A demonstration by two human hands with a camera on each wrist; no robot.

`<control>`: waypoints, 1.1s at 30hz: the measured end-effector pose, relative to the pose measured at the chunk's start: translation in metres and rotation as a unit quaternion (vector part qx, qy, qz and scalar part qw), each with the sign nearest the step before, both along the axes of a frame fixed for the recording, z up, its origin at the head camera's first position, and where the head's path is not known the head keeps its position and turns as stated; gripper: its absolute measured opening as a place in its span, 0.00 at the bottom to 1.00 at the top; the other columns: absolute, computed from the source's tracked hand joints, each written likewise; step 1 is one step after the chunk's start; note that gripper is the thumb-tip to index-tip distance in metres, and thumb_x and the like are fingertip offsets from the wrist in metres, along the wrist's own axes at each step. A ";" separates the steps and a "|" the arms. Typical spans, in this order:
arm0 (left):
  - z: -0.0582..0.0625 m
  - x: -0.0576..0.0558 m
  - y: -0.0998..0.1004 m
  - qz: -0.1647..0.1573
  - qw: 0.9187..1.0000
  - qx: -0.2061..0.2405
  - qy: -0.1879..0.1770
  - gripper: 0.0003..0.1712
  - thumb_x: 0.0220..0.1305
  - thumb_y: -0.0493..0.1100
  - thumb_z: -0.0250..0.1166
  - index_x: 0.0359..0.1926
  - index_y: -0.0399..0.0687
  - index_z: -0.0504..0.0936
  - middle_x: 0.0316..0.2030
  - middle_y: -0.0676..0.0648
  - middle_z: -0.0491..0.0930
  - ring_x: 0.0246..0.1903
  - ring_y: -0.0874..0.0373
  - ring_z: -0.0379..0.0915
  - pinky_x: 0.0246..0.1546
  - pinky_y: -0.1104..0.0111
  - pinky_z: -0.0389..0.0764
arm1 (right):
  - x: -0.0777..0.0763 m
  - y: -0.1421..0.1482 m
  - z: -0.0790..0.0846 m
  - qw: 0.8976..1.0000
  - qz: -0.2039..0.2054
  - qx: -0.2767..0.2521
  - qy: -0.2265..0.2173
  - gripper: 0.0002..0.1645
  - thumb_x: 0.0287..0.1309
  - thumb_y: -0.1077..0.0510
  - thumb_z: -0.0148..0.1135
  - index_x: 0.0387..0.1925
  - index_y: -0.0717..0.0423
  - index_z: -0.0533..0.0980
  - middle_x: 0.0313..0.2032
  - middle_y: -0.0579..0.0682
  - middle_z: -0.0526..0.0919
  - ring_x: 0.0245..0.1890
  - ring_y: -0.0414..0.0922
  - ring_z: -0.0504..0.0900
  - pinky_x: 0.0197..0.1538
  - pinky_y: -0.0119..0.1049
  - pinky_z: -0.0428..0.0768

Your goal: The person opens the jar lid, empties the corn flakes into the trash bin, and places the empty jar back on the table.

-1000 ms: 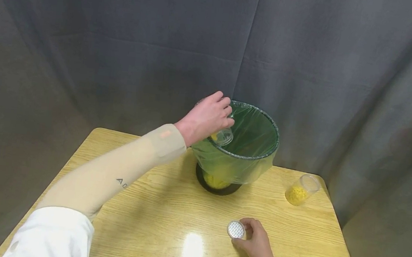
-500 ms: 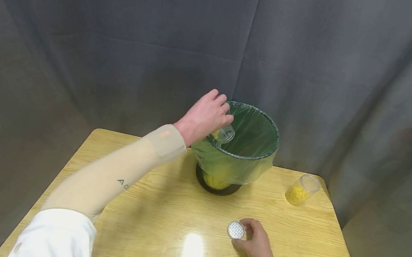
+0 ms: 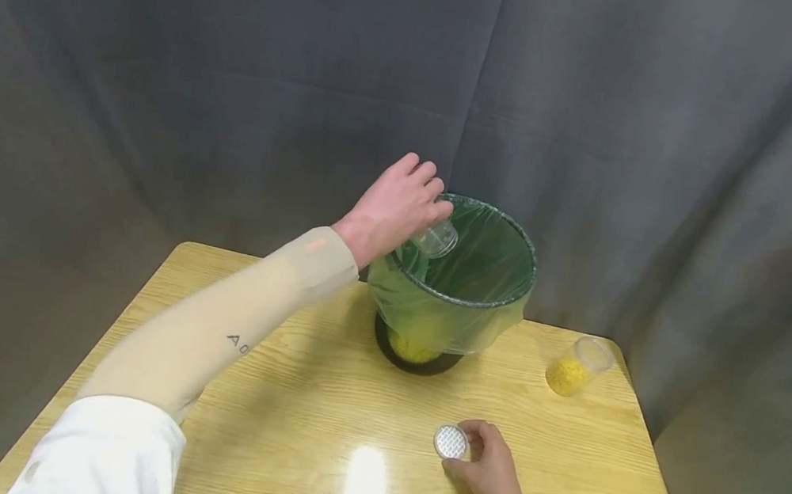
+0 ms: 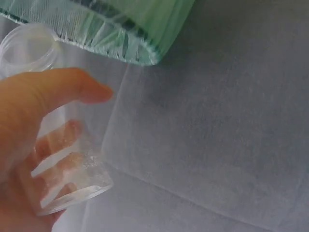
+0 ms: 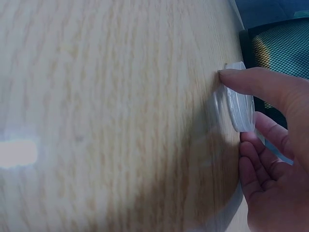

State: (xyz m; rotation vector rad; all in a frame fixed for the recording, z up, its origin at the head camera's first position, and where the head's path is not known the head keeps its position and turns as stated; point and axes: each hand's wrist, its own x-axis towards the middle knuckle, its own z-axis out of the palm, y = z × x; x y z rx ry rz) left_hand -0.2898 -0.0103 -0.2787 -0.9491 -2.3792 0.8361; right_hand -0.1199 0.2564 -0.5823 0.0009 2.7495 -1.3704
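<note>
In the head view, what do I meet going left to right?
White sleeve, beige arm cover, left hand gripping a clear jar, round lid, right hand pinching that lid, jar of yellow pieces. Bin left out: it spans several.

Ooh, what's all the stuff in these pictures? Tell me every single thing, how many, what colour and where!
Held jar: 1, clear, tilted at the bin's opening
Lid: 1, whitish, above the table's near part
Bin: 1, dark, back of the table
Bag: 1, see-through green, over the bin's rim
Standing jar: 1, clear, table's right side
Yellow bits: uncountable, yellow, inside the standing jar
Table: 1, light wood, below
Curtain: panels unclear, grey, behind
Sleeves: white and beige, left arm; beige edge, right wrist
Left hand: 1, holding the held jar
Right hand: 1, holding the lid
</note>
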 end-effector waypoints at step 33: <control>-0.008 -0.004 -0.009 0.009 0.999 0.029 -0.026 0.17 0.68 0.37 0.68 0.55 0.58 0.79 0.47 0.48 0.79 0.46 0.47 0.66 0.53 0.56 0.63 | 0.000 -0.003 0.003 1.000 -0.002 0.007 0.003 0.34 0.39 0.64 0.84 0.51 0.60 0.78 0.43 0.50 0.77 0.45 0.46 0.73 0.51 0.45 0.75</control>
